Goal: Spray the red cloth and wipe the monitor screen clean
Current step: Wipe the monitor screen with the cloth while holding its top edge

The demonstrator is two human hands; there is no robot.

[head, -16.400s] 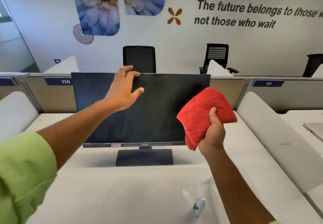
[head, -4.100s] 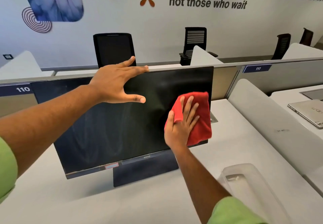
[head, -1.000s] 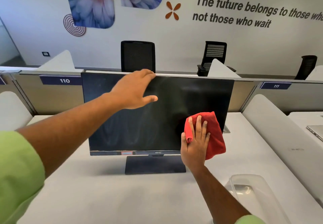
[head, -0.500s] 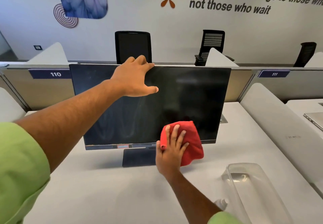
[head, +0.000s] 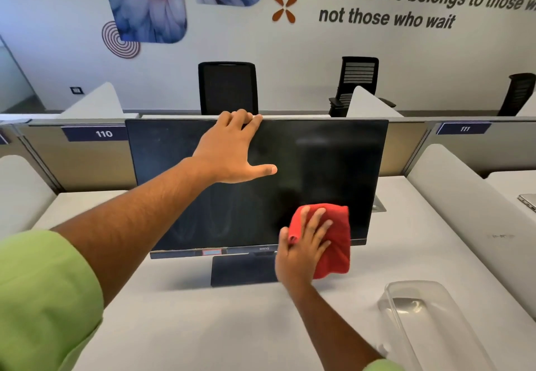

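Since half a second ago the red cloth (head: pixel 333 237) is sitting further right along the bottom of the monitor (head: pixel 333 167), now at the lower right part of the screen instead of lower centre; left hand (head: pixel 232 150) is staying on the top edge.

Going left to right: green sleeve (head: pixel 40 298) is filling the lower left corner, forearm reaching up and right. Partition label "110" (head: pixel 103 133) is showing just left of the monitor's top corner. Left hand is gripping the top edge near its middle — fingers curling over the rim, thumb stretching out across the dark glass. Faint streaks are showing on the left and centre of the screen. Monitor stand (head: pixel 240 270) is resting on the white surface (head: pixel 203 327), its right end hidden behind the right hand.

Right hand (head: pixel 304 251) is pressing the red cloth flat against the screen's lower right area, fingers spread and fairly straight over it — cloth bunched, its lower part hanging over the bottom bezel. Clear plastic container (head: pixel 420 312) is lying on the surface near the right, apart from the monitor. Label "111" (head: pixel 465 129) is sitting on the partition further right. Laptop edge (head: pixel 528 201) is just showing at the far right.
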